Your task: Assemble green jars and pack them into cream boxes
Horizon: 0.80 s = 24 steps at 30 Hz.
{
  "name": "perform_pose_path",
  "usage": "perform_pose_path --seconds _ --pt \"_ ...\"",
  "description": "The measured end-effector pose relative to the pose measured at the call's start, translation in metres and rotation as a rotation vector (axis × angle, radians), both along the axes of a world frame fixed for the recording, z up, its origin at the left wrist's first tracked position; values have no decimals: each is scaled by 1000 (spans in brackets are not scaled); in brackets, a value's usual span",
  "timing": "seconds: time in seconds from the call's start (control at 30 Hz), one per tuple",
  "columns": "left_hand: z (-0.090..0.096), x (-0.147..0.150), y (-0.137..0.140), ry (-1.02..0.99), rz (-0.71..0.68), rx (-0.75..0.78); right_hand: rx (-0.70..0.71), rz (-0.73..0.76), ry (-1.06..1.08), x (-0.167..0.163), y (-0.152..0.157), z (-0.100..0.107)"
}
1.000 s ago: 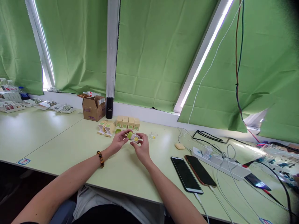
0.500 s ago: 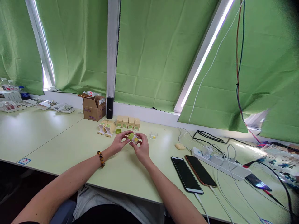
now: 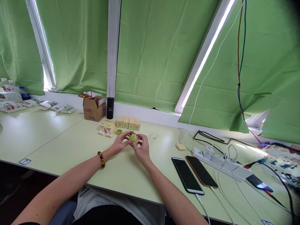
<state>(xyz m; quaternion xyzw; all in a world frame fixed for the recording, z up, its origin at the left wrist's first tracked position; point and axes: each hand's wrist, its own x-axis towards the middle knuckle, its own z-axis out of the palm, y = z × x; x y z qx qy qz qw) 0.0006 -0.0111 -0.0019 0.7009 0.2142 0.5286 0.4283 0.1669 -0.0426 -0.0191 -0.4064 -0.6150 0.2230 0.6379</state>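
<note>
Over the table's middle, both hands hold one small clear plastic case (image 3: 136, 140) with a green top and a yellow spot inside. My left hand (image 3: 120, 144) pinches the green end between thumb and fingers, beside a thin pale loop. My right hand (image 3: 142, 149) grips the clear end from the other side. Just behind my left hand lies a small green cap (image 3: 119, 132). To the right of my hands sits a clear piece with a yellow mark (image 3: 154, 136). What the case contains is too small to tell.
Behind my hands stand several small tan boxes (image 3: 128, 123), with two opened ones (image 3: 109, 129) at left. A cardboard box (image 3: 94, 108) and black cylinder (image 3: 110, 108) stand at the back. At right are two phones (image 3: 187, 175) (image 3: 202, 172), a power strip (image 3: 222, 164) and cables.
The case in my hands has tilted slightly. Both hands stay in nearly the same place, and the things on the table have not moved.
</note>
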Motion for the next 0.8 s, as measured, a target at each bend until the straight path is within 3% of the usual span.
perform_pose_path --seconds 0.33,0.47,0.8 --pt "-12 6 6 -44 -109 -158 16 -99 -15 0 0 -1" --pt "-10 10 3 -114 -162 -206 -39 -97 -49 -1 0 -1" --pt "-10 8 11 -168 -36 -135 -7 206 67 -2 -5 1"
